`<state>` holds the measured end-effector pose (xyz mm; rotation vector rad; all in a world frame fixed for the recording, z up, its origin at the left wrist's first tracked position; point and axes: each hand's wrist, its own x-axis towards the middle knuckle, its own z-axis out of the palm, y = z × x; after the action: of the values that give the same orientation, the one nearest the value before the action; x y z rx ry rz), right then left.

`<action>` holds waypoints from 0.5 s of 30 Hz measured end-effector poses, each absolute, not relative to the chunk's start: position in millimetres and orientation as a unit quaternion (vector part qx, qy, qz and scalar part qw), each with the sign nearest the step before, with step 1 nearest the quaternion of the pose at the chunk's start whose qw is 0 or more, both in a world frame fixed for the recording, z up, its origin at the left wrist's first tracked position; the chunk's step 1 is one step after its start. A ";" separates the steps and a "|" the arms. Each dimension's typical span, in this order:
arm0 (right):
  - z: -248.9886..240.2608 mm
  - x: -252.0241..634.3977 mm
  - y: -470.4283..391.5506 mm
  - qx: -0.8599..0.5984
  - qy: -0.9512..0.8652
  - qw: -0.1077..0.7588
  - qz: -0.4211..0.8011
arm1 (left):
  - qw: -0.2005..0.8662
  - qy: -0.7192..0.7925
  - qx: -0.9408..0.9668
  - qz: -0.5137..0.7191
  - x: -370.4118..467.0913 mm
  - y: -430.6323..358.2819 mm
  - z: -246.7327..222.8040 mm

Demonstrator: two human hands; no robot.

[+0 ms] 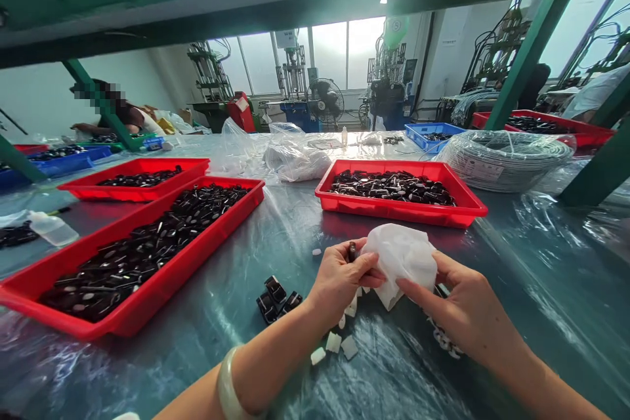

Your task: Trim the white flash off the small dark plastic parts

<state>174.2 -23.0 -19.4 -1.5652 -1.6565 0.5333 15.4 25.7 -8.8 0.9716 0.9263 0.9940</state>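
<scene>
Both of my hands hold a thin, crumpled white cloth (401,252) above the table. My left hand (339,279) pinches its left edge between thumb and fingers. A small brown piece (352,251) shows at the left fingers; whether it is a ring or a loose part I cannot tell. My right hand (462,302) grips the cloth's right side, thumb in front. Below lie several small white pieces (333,342), partly hidden by the hands. Left of my left hand sits a small cluster of black parts (276,298). A chain-like object (445,339) lies partly under my right hand.
Red trays (401,213) of black parts stand ahead and to the left. A wrapped coil of grey cable (506,161) lies at the right, near a blue tray (418,134). Green posts (524,59) frame the table. Another person (113,111) sits at far left.
</scene>
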 end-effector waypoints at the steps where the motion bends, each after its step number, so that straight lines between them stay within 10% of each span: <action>1: -19.2 176.0 -21.8 -0.619 -0.645 0.396 0.212 | 0.664 0.419 0.434 0.442 13.6 25.4 -7.6; 15: -13.2 194.8 -15.3 -0.682 -0.570 0.446 0.108 | 0.679 0.364 0.510 0.382 -3.4 12.6 4.6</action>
<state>194.8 -15.3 -13.2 -1.6889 -1.4111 0.2682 -3.4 12.6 4.6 1.1455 0.8176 0.8570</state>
